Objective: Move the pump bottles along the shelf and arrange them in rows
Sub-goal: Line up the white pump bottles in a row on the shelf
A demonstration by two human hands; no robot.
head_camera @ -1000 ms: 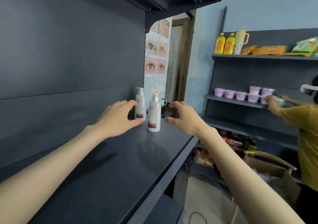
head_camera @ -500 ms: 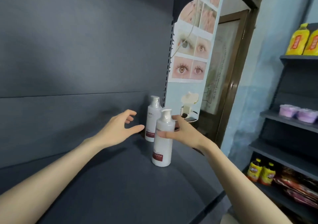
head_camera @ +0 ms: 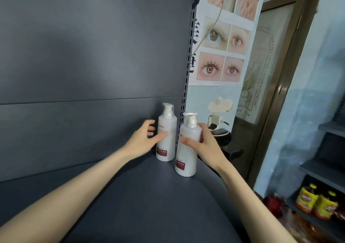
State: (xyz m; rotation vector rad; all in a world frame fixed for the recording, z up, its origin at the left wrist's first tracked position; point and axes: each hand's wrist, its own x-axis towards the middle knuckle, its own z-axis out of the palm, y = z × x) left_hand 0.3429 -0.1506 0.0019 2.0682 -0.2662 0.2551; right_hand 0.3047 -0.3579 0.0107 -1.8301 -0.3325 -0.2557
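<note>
Dark grey shelf [head_camera: 130, 196] with a matching back panel [head_camera: 93, 55]. Two white pump bottles stand upright at its far right end, just beside each other. The far bottle [head_camera: 166, 140] sits against the back panel by the slotted upright post [head_camera: 189, 65]. The near bottle [head_camera: 187, 155] stands slightly nearer and to the right, close to the shelf's right edge. Both have dark red labels low on the body.

Our left hand [head_camera: 141, 141] is spread wide. Its thumb touches the front of the far bottle, and its fingers [head_camera: 150, 123] are splayed to the bottle's left, not closed on it. Our right hand [head_camera: 205, 143] grips the near bottle, with the thumb across the front and the fingers [head_camera: 204, 128] curled round the right side.

Beyond the shelf end we see a wall poster [head_camera: 222, 59] of eye photos, a brown door [head_camera: 280, 93], and yellow bottles [head_camera: 317, 203] on a low rack at the right.
</note>
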